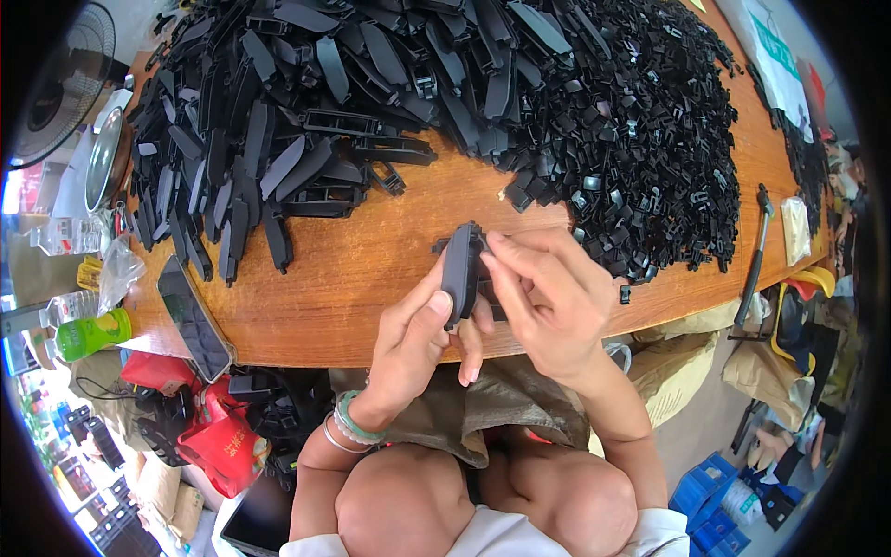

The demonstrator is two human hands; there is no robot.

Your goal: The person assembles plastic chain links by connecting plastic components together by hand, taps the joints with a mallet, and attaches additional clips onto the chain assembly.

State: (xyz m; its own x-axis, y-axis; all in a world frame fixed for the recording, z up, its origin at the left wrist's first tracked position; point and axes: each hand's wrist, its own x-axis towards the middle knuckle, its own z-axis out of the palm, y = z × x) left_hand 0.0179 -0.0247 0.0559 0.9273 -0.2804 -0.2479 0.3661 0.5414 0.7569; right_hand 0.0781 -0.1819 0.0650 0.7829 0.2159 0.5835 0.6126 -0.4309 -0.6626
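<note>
My left hand grips a long black plastic housing with a smooth face and a clipped edge, holding it upright over the table's near edge. The thumb presses its lower end. My right hand has thumb and forefinger pinched together at the housing's upper right edge. Whatever lies between those fingertips is too small to make out. Beyond my hands spreads a big heap of similar long black plastic pieces. To its right lies a pile of small black clips.
A smartphone lies at the table's left edge, near a green bottle. At the right edge rests a hammer. A fan stands at far left. Red bags sit below left, blue bins below right.
</note>
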